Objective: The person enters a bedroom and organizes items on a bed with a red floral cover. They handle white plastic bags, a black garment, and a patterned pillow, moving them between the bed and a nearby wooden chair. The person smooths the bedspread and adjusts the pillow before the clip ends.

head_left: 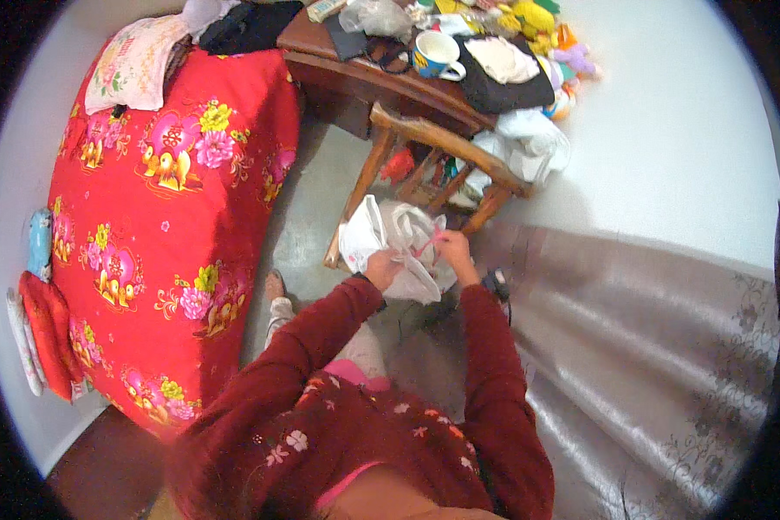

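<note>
A white bag-like bundle [364, 234] with a gathered, see-through top and small pink marks rests at the seat of a wooden chair [433, 134]. My left hand [383, 270] is closed on the bundle's near edge, where a thin pink strip shows. On the other side my right hand [455, 253] pinches a pink strip [439, 237] at the bundle's top. The strip runs between both hands. Whether it is a tie or a handle is too small to tell. The bundle's contents are hidden.
To the left is a bed with a red flowered cover [225, 251], a pillow [137, 65] on it. Beyond the chair, a brown desk [347, 74] bears a mug [436, 55], dark cloth and soft toys. A silvery curtain [615, 321] hangs to the right.
</note>
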`<state>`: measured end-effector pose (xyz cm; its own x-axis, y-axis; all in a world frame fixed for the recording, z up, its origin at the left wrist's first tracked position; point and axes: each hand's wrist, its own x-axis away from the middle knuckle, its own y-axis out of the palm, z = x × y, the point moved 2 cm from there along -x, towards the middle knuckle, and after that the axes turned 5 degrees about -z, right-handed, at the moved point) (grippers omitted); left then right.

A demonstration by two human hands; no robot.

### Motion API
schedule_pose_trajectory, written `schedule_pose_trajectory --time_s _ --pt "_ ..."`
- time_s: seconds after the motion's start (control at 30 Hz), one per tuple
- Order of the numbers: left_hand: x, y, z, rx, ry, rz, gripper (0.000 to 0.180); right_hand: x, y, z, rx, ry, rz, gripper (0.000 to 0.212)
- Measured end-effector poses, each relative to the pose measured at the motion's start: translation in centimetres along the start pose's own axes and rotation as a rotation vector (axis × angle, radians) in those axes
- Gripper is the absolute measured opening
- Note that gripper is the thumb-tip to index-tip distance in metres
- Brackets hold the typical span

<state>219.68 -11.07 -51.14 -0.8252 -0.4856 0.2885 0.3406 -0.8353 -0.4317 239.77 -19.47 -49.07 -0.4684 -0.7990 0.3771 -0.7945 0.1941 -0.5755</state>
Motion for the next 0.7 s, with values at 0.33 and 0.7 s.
schedule_pose_trajectory --time_s 0.33,0.7 --pt "-0.8 -0.8 -1.7 -0.112 0.081 -0.096 0.031 9.4 7.1 -6.7 0.066 -0.171 -0.083 0.016" --pt "7.1 -10.0 -2.8 0.406 0.149 -0.146 0.021 -1.3 16.2 3.9 -0.209 0.099 -0.205 0.062"
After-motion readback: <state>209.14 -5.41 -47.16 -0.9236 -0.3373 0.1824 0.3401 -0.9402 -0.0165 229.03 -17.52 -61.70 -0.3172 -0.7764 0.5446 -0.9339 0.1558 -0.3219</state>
